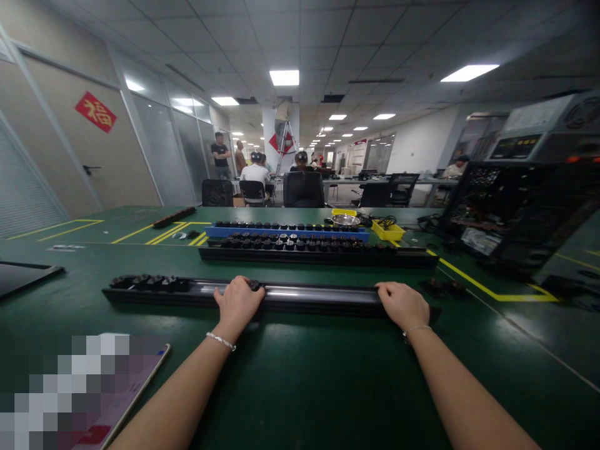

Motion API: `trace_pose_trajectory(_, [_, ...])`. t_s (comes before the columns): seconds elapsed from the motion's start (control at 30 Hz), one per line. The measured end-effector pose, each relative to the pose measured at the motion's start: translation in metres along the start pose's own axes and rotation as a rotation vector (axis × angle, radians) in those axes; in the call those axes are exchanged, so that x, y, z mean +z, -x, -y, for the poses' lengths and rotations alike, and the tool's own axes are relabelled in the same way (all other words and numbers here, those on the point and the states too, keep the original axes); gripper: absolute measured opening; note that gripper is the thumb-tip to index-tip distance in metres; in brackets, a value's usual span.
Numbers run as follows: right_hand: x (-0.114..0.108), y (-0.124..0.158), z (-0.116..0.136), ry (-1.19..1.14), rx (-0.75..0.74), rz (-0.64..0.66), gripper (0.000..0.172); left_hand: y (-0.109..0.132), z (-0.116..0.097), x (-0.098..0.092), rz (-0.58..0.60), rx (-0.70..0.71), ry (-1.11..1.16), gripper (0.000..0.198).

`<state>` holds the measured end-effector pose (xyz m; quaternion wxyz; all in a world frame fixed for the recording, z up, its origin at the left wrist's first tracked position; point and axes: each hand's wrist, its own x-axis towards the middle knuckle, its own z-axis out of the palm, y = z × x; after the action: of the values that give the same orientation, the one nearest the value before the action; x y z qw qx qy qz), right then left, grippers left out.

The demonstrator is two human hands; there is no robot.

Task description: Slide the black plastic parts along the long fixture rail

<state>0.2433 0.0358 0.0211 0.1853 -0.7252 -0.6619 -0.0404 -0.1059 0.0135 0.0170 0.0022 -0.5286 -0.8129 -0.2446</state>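
A long black rail (pixel 323 295) with a shiny channel lies crosswise on the green table in front of me. Several small dark parts sit in a row (pixel 154 282) at its left end. My left hand (pixel 239 301) is closed over the rail left of the middle. Between its thumb and fingers shows a small black part (pixel 254 285), mostly covered by the hand. Near the right end, the curled fingers of my right hand (pixel 405 305) grip the rail. The undersides of both hands are hidden.
Farther back lie another black rail (pixel 304 256) and a blue rail (pixel 285 232), both carrying dark parts. Yellow bins (pixel 388 231) and a metal dish (pixel 345 220) stand behind. An open computer case (pixel 506 212) rises at right; a tablet-like device (pixel 135 387) lies front left.
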Motion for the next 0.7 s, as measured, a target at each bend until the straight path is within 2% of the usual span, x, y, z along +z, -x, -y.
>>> trace_pose_trajectory(0.37, [-0.002, 0.000, 0.001, -0.014, 0.012, 0.045, 0.045, 0.002, -0.005, 0.000, 0.039, 0.019, 0.016, 0.043])
trace_pose_trajectory(0.7, [0.000, 0.000, 0.000, -0.006, 0.005, 0.024, 0.044, 0.007, -0.013, -0.003, 0.067, 0.037, 0.022, 0.039])
